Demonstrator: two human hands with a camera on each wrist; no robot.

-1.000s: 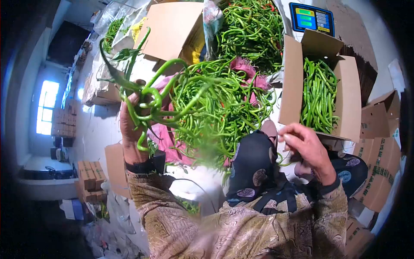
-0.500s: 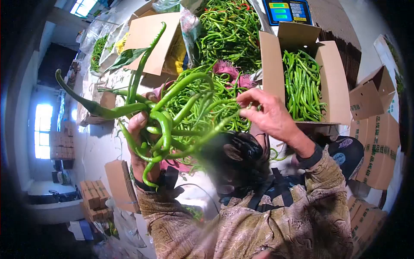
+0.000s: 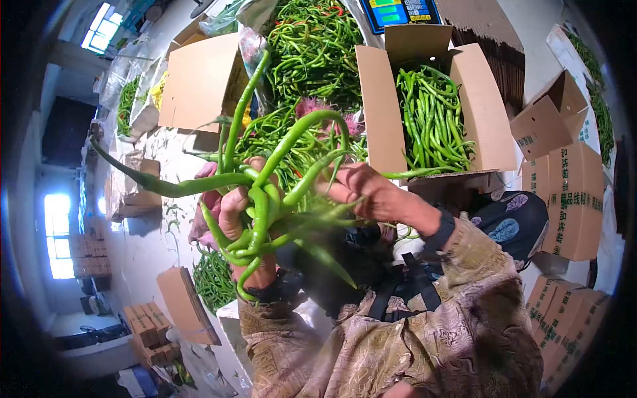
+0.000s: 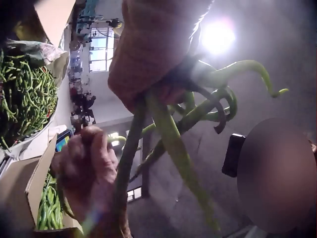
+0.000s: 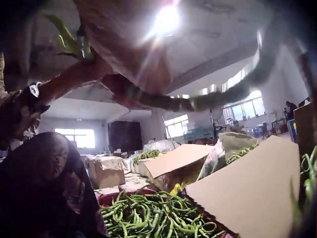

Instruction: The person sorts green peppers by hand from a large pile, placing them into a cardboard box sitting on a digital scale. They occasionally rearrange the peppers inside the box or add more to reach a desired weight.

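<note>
My left hand [image 3: 233, 211] is raised in the middle of the head view and grips a loose bunch of long green chili peppers [image 3: 260, 222]. Their curved ends stick out on all sides, one far to the left. Close on the right, the fingers of my right hand [image 3: 371, 192] are curled at the bunch's edge. A single long pepper [image 3: 424, 172] sticks out from the right hand's palm side, also seen as a dark curved pepper [image 5: 198, 101] in the right wrist view. Behind both hands lies a pile of green peppers [image 3: 265, 142], partly hidden.
An open cardboard box [image 3: 381, 113] with lined-up peppers [image 3: 431, 123] stands to the right. Farther back are a big sack of peppers [image 3: 312, 53] and a blue scale display [image 3: 398, 12]. Printed cartons [image 3: 564, 205] stand at far right; a cardboard flap [image 3: 199, 79] is at back left.
My right hand has moved left to the bunch, and a long pepper now trails from it. The left hand has kept its bunch. The head view has shifted to the right.
</note>
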